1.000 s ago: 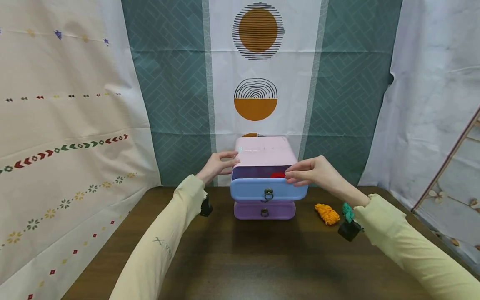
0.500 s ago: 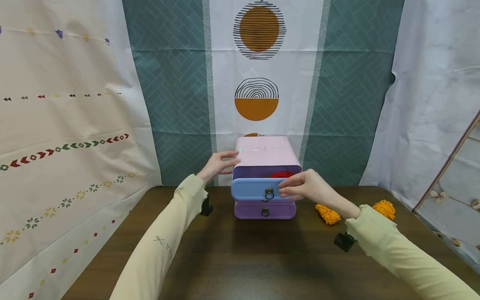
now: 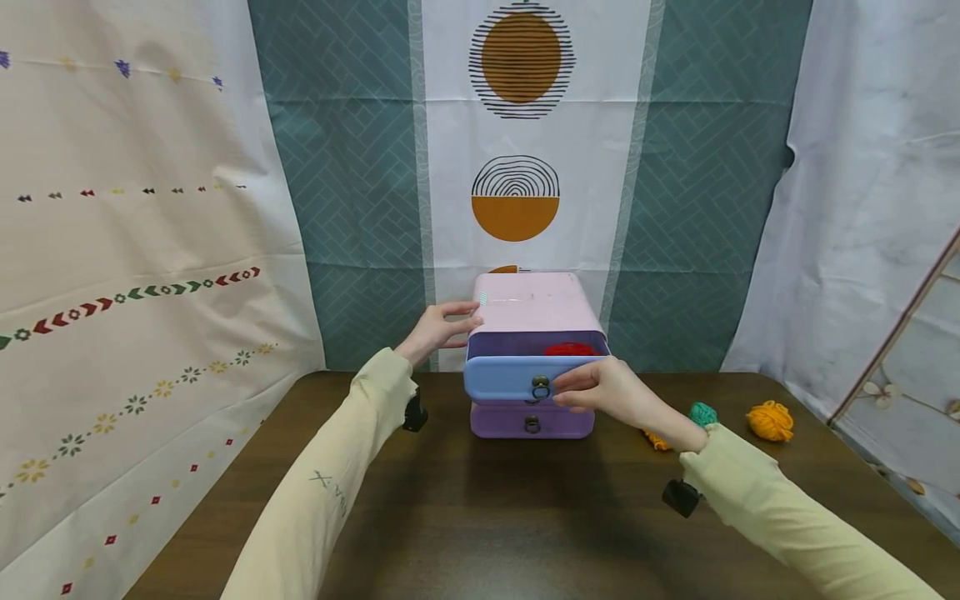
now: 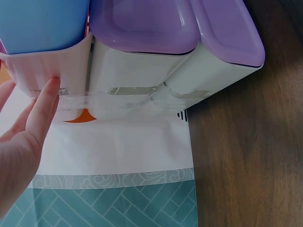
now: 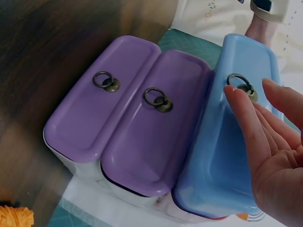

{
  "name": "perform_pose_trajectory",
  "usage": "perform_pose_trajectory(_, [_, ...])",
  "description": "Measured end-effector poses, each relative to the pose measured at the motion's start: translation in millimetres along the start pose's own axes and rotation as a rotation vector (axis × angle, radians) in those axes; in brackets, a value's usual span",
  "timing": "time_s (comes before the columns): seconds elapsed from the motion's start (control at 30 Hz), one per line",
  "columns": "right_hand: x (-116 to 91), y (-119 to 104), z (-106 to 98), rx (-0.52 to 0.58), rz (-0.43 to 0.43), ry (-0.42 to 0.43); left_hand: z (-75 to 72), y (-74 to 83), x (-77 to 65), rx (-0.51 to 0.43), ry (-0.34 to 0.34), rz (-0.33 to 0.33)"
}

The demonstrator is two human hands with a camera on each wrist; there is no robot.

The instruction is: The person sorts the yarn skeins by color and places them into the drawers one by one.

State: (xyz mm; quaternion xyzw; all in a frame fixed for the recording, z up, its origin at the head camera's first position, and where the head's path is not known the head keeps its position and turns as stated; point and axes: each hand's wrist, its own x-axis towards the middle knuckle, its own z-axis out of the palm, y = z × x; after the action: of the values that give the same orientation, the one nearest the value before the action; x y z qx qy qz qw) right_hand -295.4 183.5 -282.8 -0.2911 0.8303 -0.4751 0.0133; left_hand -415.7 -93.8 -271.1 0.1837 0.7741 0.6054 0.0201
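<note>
A small drawer cabinet with a pale pink top (image 3: 536, 302) stands at the back middle of the table. Its blue top drawer (image 3: 498, 380) is pulled out, and red yarn (image 3: 572, 349) lies inside. My left hand (image 3: 441, 327) rests its extended fingers against the cabinet's left side; the left wrist view shows a fingertip on the pink wall (image 4: 71, 71). My right hand (image 3: 615, 392) is at the blue drawer's front. In the right wrist view its thumb and fingers are apart, the fingertips close beside the metal ring pull (image 5: 238, 79); contact is hard to tell.
Two purple drawers (image 5: 102, 101) sit below the blue one, each with a ring pull. To the right lie a yellow yarn ball (image 3: 770, 421), a green yarn ball (image 3: 702, 414) and orange-yellow yarn (image 3: 657, 440) partly behind my right wrist. Fabric hangs behind the table (image 3: 480, 517).
My right hand has moved down and left from the blue drawer's upper right edge to its front by the ring pull. My left hand and the drawer stay in place.
</note>
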Motion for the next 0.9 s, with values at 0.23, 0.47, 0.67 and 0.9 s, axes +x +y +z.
perform_pose_trajectory(0.23, [4.9,5.9,8.4,0.077,-0.003,0.010,0.1,0.3,-0.8,-0.005,0.009,-0.010])
perform_pose_trajectory(0.47, [8.2,7.5,17.4,0.051,-0.001,0.075,1.2,0.0,0.1,0.002,0.019,-0.014])
perform_pose_trajectory(0.67, [4.0,-13.1,22.4,0.005,-0.018,0.123,0.9,-1.5,1.4,-0.003,0.021,-0.013])
perform_pose_trajectory(0.9, [4.8,-19.3,25.7,-0.065,-0.010,0.157,0.3,-1.6,2.0,-0.012,0.011,-0.007])
